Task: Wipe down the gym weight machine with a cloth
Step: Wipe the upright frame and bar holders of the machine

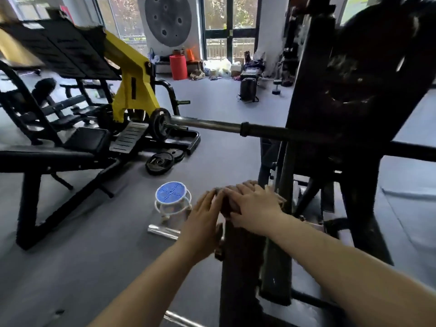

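daylight from rear windows [226, 27]; blurred, edges warped.

You've got both hands, left hand [204, 210] and right hand [253, 204], on top of a dark upright post [238, 267] of the weight machine [349, 95]. Open grey floor [82, 267] to your left. Blue-lidded bucket [171, 201] stands just left of the post, near your left hand. Horizontal barbell [236, 126] crosses above and ahead. Right side is crowded with machine frame; weight plates [162, 159] lie further out on the floor

text: none legible | labels: none legible | numbers: none legible | frames blurred
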Demonstrator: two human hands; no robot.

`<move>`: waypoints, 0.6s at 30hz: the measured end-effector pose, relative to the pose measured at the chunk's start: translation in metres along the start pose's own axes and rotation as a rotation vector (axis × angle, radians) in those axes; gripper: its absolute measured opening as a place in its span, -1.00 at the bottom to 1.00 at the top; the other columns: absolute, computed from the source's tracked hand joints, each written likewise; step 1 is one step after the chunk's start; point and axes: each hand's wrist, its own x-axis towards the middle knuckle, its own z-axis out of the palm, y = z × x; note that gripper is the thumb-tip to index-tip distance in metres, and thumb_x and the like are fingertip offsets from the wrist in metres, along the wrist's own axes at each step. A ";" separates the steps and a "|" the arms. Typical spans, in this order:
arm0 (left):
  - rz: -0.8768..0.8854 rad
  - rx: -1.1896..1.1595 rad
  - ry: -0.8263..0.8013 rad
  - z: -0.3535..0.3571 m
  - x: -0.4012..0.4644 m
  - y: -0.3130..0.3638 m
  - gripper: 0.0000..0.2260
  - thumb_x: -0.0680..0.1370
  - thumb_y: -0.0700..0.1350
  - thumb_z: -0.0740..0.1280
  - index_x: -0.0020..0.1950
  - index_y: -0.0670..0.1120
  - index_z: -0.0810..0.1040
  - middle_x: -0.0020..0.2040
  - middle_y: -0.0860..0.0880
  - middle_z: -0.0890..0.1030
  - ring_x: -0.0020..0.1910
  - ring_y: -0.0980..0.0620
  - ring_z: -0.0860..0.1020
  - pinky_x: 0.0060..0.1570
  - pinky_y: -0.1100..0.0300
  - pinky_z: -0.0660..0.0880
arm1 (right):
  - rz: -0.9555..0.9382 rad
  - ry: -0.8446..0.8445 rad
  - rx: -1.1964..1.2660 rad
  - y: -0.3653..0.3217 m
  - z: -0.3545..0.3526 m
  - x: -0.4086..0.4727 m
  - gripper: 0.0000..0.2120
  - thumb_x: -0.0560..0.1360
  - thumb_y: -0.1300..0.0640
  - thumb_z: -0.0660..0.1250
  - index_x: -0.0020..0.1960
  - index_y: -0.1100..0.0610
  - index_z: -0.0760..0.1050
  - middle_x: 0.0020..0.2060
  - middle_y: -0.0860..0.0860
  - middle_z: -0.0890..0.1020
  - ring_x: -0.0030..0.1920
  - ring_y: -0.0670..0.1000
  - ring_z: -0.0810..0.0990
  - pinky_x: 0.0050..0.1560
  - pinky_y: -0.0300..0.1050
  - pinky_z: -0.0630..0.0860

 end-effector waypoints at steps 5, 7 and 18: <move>0.178 -0.100 -0.064 -0.008 0.022 -0.026 -0.36 0.56 -0.21 0.24 0.55 -0.08 -0.02 0.56 -0.01 0.03 0.53 0.02 0.01 0.32 0.46 -0.19 | 0.049 0.219 0.018 -0.009 0.016 -0.006 -0.58 0.49 -0.10 0.20 0.33 -0.06 0.35 0.26 0.05 0.54 0.15 0.28 0.55 0.07 0.24 0.51; 0.240 -0.145 -0.109 -0.009 0.029 -0.025 -0.38 0.56 -0.22 0.24 0.54 -0.05 0.02 0.55 0.02 0.08 0.52 0.05 0.05 0.32 0.47 -0.15 | 0.087 0.277 0.096 0.001 0.020 -0.013 -0.58 0.46 -0.08 0.14 0.30 -0.06 0.42 0.21 0.01 0.59 0.13 0.20 0.59 0.02 0.16 0.58; 0.254 -0.326 -0.123 -0.016 0.067 -0.031 -0.50 0.41 -0.45 0.17 0.27 -0.09 0.53 0.15 -0.05 0.56 0.07 -0.05 0.56 0.09 0.07 0.49 | 0.137 0.382 0.056 -0.020 0.026 -0.013 -0.69 0.48 -0.05 0.22 0.15 -0.01 0.58 0.19 -0.02 0.60 0.12 0.19 0.60 0.10 0.15 0.53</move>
